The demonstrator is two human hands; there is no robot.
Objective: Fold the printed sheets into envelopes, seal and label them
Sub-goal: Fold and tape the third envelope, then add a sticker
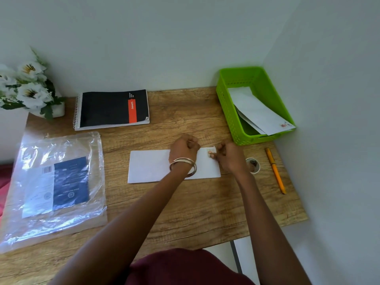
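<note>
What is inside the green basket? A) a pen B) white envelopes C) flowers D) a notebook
B: the green basket at the far right of the desk holds white envelopes, one with a small sticker at its corner; the pen, flowers and notebook are outside it.

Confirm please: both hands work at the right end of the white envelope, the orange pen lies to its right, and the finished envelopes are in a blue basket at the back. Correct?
Not quite: the basket is green, not blue, as the head view shows. The rest stands: both hands, left and right, work at the right end of the white envelope, the orange pen lies to its right, and the finished envelopes are in that basket.
</note>
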